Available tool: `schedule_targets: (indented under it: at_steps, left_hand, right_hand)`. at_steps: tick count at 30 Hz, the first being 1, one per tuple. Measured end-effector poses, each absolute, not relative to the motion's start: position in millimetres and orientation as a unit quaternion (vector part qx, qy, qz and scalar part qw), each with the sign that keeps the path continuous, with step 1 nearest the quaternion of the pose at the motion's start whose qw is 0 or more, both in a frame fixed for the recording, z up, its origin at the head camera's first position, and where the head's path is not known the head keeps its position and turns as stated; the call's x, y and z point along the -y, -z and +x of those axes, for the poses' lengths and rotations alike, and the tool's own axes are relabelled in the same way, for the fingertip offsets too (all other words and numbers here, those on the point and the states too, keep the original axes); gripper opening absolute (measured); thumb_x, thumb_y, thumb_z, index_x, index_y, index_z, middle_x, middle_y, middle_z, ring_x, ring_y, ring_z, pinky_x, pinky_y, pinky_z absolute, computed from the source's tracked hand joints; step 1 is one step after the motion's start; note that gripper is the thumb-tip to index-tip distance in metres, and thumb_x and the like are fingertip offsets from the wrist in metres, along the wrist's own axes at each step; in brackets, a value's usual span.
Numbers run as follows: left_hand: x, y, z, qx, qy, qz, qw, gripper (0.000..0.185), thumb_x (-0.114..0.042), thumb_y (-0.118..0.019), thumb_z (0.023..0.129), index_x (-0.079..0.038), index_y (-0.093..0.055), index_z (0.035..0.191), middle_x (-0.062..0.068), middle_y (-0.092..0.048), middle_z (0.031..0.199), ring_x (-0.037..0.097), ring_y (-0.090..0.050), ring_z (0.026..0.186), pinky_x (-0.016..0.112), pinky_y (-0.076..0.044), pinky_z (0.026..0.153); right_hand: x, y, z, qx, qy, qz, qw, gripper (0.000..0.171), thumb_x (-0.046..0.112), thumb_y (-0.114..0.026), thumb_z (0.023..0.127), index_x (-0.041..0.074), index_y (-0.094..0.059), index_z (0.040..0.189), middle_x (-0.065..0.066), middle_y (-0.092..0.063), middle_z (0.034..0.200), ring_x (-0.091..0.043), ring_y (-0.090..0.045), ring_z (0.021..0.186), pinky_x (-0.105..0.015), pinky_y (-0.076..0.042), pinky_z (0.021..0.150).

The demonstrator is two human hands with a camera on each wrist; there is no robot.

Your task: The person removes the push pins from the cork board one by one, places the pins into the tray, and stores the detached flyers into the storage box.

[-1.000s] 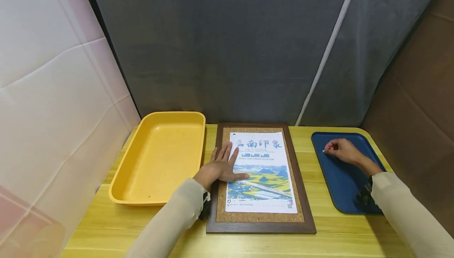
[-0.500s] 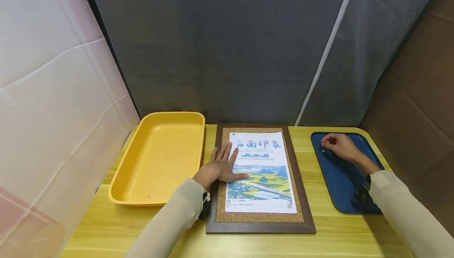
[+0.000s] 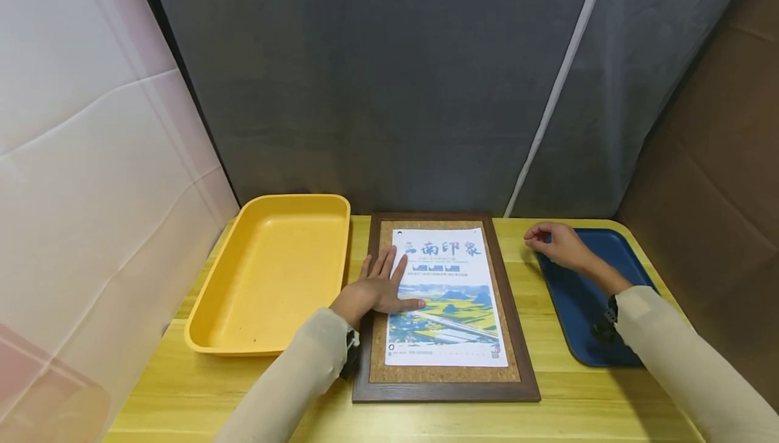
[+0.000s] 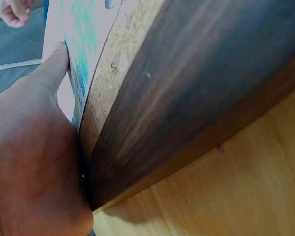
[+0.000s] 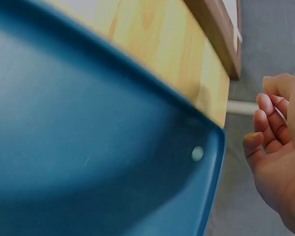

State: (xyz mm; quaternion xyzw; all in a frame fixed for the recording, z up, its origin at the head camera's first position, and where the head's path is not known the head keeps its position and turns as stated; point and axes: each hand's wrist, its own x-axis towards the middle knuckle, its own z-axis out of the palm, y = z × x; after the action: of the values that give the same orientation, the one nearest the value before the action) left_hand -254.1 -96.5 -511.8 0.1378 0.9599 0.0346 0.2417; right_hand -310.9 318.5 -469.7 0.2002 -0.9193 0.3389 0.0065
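Note:
My left hand point(image 3: 376, 293) rests with spread fingers on a printed poster point(image 3: 453, 355), over its left edge. The poster shows blue lettering above a landscape and lies on a cork board point(image 3: 450, 374) with a dark brown wooden frame point(image 3: 447, 392). In the left wrist view the left palm point(image 4: 34, 157) lies against the frame. My right hand point(image 3: 562, 245) hovers over the left edge of a blue tray point(image 3: 599, 314), thumb and fingers curled toward each other. I cannot tell whether something small sits between its fingertips. A small pale round piece point(image 5: 197, 154) lies in the tray's corner.
A deep yellow tray point(image 3: 280, 274) stands left of the board, with a few dark specks inside. All of it is on a light wooden table point(image 3: 566, 402). Grey cloth point(image 3: 365, 91) hangs behind, a white panel point(image 3: 109, 159) at left and a brown one point(image 3: 718, 172) at right.
My right hand has risen from the small pale piece in the blue tray and moved left to the tray's edge. The left hand has stayed on the poster.

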Motion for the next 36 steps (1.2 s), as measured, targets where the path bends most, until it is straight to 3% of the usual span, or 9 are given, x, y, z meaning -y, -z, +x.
schedule_targets:
  at_steps: [12, 21, 36]
  left_hand:
    - [95.9, 506.9, -250.3, -0.960, -0.040, 0.143, 0.238, 0.121, -0.093, -0.042, 0.087, -0.025, 0.017, 0.169, 0.004, 0.034, 0.171, 0.026, 0.030, 0.159, 0.059, 0.021, 0.124]
    - [96.4, 510.3, -254.5, -0.961, -0.027, 0.144, 0.233, 0.120, -0.094, -0.039, 0.087, -0.025, 0.017, 0.168, 0.004, 0.034, 0.171, 0.026, 0.030, 0.159, 0.060, 0.020, 0.125]
    - [95.2, 511.5, -257.0, -0.963, -0.020, 0.145, 0.228, 0.121, -0.094, -0.039, 0.087, -0.025, 0.017, 0.168, 0.005, 0.034, 0.171, 0.028, 0.029, 0.159, 0.061, 0.018, 0.125]
  right_hand:
    - [-280.2, 469.2, -318.8, 0.889, -0.355, 0.286, 0.040, 0.009, 0.004, -0.071, 0.100, -0.003, -0.076, 0.104, -0.007, -0.072, 0.094, -0.014, -0.060, 0.082, -0.026, -0.050, 0.074]
    - [-247.8, 461.9, -321.7, 0.890, -0.347, 0.294, 0.014, 0.011, 0.004, -0.072, 0.099, -0.003, -0.076, 0.108, -0.005, -0.071, 0.092, -0.021, -0.060, 0.085, -0.027, -0.051, 0.072]
    - [-203.9, 460.1, -337.2, 0.890, -0.336, 0.307, -0.026, 0.012, 0.006, -0.074, 0.097, -0.002, -0.077, 0.107, -0.005, -0.068, 0.089, -0.017, -0.056, 0.081, -0.026, -0.046, 0.071]
